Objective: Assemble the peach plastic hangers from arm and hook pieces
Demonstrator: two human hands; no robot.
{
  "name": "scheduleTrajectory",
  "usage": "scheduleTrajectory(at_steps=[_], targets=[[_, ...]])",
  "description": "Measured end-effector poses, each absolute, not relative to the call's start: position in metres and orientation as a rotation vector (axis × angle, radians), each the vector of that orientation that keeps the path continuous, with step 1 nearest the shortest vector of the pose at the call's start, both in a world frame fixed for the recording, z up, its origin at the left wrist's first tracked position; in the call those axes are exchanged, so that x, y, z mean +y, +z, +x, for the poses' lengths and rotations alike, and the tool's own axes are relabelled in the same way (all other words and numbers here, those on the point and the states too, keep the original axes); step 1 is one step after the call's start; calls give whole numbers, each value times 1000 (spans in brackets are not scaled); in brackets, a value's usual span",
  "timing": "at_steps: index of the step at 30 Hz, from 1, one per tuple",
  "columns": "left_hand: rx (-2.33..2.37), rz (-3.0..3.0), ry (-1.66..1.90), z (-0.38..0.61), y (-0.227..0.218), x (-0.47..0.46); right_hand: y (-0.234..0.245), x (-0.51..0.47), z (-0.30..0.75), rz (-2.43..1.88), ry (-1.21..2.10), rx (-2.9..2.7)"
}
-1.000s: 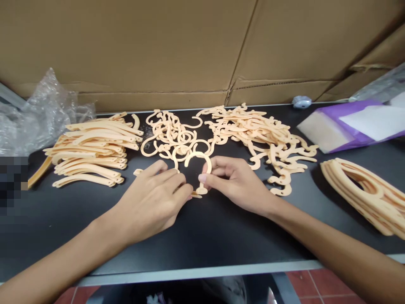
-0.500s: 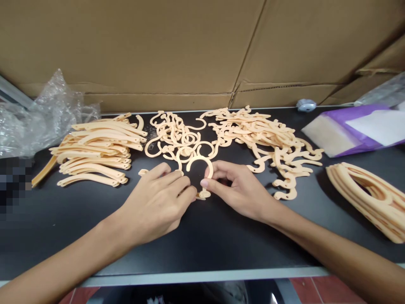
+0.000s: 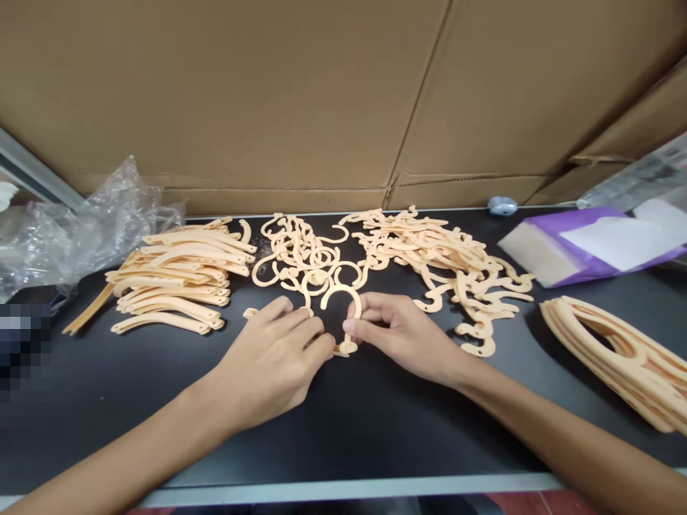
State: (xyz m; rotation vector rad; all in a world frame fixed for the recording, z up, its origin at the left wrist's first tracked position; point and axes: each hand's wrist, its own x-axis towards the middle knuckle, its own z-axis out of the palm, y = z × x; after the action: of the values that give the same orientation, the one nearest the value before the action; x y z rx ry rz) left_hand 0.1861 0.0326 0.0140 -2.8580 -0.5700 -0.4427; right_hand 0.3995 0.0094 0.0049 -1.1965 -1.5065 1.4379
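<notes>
My right hand (image 3: 400,336) pinches the stem of a peach plastic hook (image 3: 342,300) that stands on the black table (image 3: 376,415). My left hand (image 3: 273,357) lies over a peach curved bar (image 3: 250,313), fingers closed on it, its end poking out to the left. The fingertips of both hands meet at the hook's foot. Just behind the hands lies a loose heap of hooks (image 3: 300,250).
A stack of curved bars (image 3: 177,275) lies at left, a second pile of hook parts (image 3: 445,257) at right, and stacked assembled hangers (image 3: 617,350) at far right. Crumpled clear plastic (image 3: 80,229), a purple-white packet (image 3: 590,247) and cardboard boxes (image 3: 322,93) border the table.
The hands stay together on the hook and bar with hardly any shift. The camera has tilted up, so everything sits lower in the picture.
</notes>
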Motion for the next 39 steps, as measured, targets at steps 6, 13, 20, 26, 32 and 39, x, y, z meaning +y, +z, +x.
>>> scheduleTrajectory(at_steps=[6,13,20,26,32,39], targets=[[-577,-2887,-455,186,14,34,6,10,403,-1169,1511,-1492],[-575,-2898,-442,185,13,33,7,12,405,-1156,1517,-1494],[-564,-2884,-437,186,12,34,5,9,401,-1224,1391,-1575],[-555,-2870,-453,187,13,33,4,5,398,-1286,1258,-1659],[-546,-2857,-422,187,14,32,1,2,397,-1319,1135,-1731],[-569,-2846,-445,187,13,32,0,0,395,-1292,966,-1798]])
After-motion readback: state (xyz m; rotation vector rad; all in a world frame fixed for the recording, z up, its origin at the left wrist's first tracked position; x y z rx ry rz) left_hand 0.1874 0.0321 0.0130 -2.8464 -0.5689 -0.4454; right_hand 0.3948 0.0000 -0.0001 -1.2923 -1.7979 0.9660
